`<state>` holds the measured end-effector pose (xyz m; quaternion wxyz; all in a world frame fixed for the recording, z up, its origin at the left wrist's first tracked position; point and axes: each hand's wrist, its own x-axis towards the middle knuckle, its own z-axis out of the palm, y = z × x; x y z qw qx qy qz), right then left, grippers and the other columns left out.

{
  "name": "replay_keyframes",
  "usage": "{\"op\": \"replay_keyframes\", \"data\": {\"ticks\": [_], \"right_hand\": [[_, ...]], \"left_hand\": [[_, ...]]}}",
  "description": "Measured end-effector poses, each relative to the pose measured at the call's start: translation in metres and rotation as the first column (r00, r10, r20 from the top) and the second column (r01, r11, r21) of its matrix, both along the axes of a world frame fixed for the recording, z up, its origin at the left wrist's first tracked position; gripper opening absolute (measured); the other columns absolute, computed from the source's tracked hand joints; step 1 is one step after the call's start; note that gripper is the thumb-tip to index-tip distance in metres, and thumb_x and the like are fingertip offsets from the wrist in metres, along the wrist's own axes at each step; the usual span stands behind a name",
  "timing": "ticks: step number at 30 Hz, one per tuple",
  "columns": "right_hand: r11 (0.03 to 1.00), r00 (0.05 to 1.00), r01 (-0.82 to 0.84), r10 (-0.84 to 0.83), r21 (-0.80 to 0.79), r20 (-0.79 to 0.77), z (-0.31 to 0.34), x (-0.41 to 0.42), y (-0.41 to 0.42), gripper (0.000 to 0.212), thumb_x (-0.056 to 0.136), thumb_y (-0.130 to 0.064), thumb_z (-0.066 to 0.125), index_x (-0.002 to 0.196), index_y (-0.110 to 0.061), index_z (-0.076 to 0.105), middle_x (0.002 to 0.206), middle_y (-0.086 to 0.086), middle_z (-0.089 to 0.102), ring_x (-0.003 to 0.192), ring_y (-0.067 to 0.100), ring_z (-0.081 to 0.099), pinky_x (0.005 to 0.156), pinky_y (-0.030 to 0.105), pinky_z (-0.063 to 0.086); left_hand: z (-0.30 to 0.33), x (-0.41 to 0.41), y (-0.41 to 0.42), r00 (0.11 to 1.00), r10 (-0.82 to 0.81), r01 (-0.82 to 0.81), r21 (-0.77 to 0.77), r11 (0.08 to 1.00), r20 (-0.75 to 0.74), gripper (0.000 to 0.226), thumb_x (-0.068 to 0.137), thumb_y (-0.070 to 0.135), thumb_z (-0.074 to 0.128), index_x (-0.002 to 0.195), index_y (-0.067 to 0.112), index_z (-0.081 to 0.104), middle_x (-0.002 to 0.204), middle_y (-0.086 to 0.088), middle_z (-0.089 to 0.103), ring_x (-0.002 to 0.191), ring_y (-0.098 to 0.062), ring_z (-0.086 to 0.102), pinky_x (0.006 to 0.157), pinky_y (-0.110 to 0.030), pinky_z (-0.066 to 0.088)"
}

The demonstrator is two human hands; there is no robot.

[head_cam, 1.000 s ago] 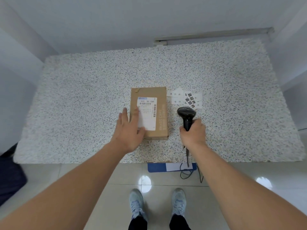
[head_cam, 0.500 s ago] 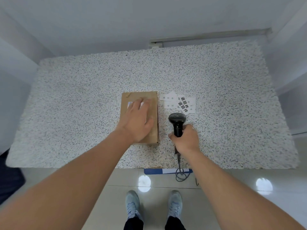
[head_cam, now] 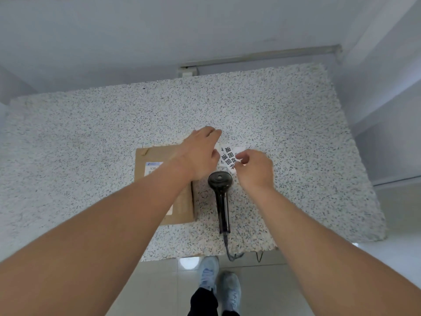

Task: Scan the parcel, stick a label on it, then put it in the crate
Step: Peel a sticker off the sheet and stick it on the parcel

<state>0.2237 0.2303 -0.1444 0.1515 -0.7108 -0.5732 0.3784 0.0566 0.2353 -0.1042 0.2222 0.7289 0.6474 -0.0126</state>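
Beside the scanner (head_cam: 220,190), labels (head_cam: 228,158) reading "退回件" between both hands (head_cam: 256,169).

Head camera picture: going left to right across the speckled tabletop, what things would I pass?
Brown cardboard parcel with a white shipping label, then the black handheld barcode scanner lying flat, then the right hand pinching at the white printed stickers.

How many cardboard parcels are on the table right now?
1. The cardboard parcel lies flat on the speckled table, just left of the black scanner, partly covered by the left forearm.
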Motion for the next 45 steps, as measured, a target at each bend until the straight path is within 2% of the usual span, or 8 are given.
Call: {"op": "replay_keyframes", "data": {"ticks": [8, 15, 21, 24, 33, 37, 40, 45], "right_hand": [[0.995, 0.998, -0.063, 0.065, -0.078, 0.018, -0.036, -0.006, 0.022, 0.029, 0.091, -0.015, 0.080, 0.120, -0.012, 0.076, 0.116, 0.004, 0.075, 0.090, 0.016, 0.066, 0.080, 0.022, 0.047], [0.996, 0.994, -0.084, 0.085, -0.014, 0.073, -0.054, -0.007, 0.019, 0.034, 0.086, -0.016, 0.085, 0.118, -0.014, 0.075, 0.113, 0.003, 0.075, 0.085, 0.012, 0.067, 0.082, 0.022, 0.052], [0.998, 0.998, -0.047, 0.046, 0.039, 0.035, -0.057, -0.003, 0.016, 0.023, 0.089, -0.008, 0.081, 0.111, -0.012, 0.079, 0.101, 0.001, 0.078, 0.070, -0.004, 0.064, 0.077, 0.017, 0.056], [0.999, 0.999, -0.027, 0.026, 0.034, 0.019, -0.060, -0.003, 0.017, 0.028, 0.086, -0.007, 0.084, 0.113, -0.013, 0.077, 0.096, 0.000, 0.077, 0.075, 0.006, 0.068, 0.084, 0.028, 0.060], [0.986, 0.995, -0.088, 0.081, 0.142, 0.058, -0.067, 0.004, 0.010, 0.020, 0.092, -0.019, 0.079, 0.111, -0.015, 0.082, 0.097, 0.005, 0.075, 0.080, 0.012, 0.060, 0.078, 0.020, 0.043], [0.989, 0.999, -0.040, 0.036, 0.142, 0.028, -0.073, 0.006, 0.009, 0.018, 0.091, -0.023, 0.078, 0.107, -0.016, 0.082, 0.096, 0.002, 0.063, 0.087, 0.016, 0.060, 0.080, 0.024, 0.048], [0.984, 0.999, -0.025, 0.020, 0.175, 0.031, -0.072, 0.005, 0.007, 0.016, 0.090, -0.021, 0.080, 0.104, -0.015, 0.082, 0.101, 0.000, 0.059, 0.091, 0.016, 0.057, 0.078, 0.020, 0.044], [0.979, 1.000, 0.018, -0.016, 0.205, -0.011, -0.055, 0.004, 0.005, 0.013, 0.092, -0.020, 0.077, 0.104, -0.018, 0.082, 0.107, -0.001, 0.067, 0.095, 0.015, 0.065, 0.090, 0.032, 0.057]], "left_hand": [[-0.040, 0.015, 0.044, 0.990, -0.106, 0.089, -0.168, 0.982, -0.093, 0.057, 0.092, 0.002, 0.060, 0.146, 0.019, 0.052, 0.138, -0.007, 0.052, 0.125, -0.028, 0.056, 0.099, -0.042, 0.052], [-0.069, 0.018, 0.049, 0.996, -0.004, -0.014, -0.189, 0.982, -0.094, 0.042, 0.087, -0.006, 0.064, 0.122, 0.016, 0.072, 0.114, -0.006, 0.068, 0.099, -0.024, 0.066, 0.083, -0.034, 0.057], [-0.073, 0.013, 0.049, 0.997, 0.069, -0.074, -0.165, 0.983, -0.031, 0.033, 0.093, 0.001, 0.062, 0.121, 0.015, 0.072, 0.116, -0.008, 0.070, 0.098, -0.024, 0.065, 0.082, -0.032, 0.056], [-0.074, 0.011, 0.048, 0.994, 0.109, -0.108, -0.170, 0.980, -0.003, 0.036, 0.093, 0.002, 0.065, 0.125, 0.016, 0.070, 0.120, -0.007, 0.068, 0.101, -0.024, 0.065, 0.085, -0.031, 0.056], [-0.076, 0.015, 0.050, 0.994, 0.108, -0.103, -0.146, 0.984, 0.029, 0.039, 0.092, 0.004, 0.070, 0.126, 0.022, 0.070, 0.121, -0.005, 0.065, 0.100, -0.023, 0.064, 0.084, -0.033, 0.057], [-0.079, 0.020, 0.050, 0.990, 0.127, -0.117, -0.138, 0.983, 0.062, 0.031, 0.093, 0.009, 0.072, 0.120, 0.022, 0.073, 0.116, -0.004, 0.065, 0.095, -0.021, 0.063, 0.077, -0.031, 0.054], [-0.079, 0.023, 0.050, 0.974, 0.197, -0.179, -0.154, 0.972, 0.108, 0.023, 0.095, 0.012, 0.068, 0.116, 0.021, 0.074, 0.117, -0.006, 0.068, 0.094, -0.022, 0.067, 0.078, -0.030, 0.057], [-0.068, 0.024, 0.049, 0.860, 0.446, -0.387, -0.253, 0.887, 0.249, 0.012, 0.093, 0.016, 0.072, 0.105, 0.016, 0.075, 0.115, -0.011, 0.073, 0.091, -0.024, 0.073, 0.073, -0.032, 0.060]]}}
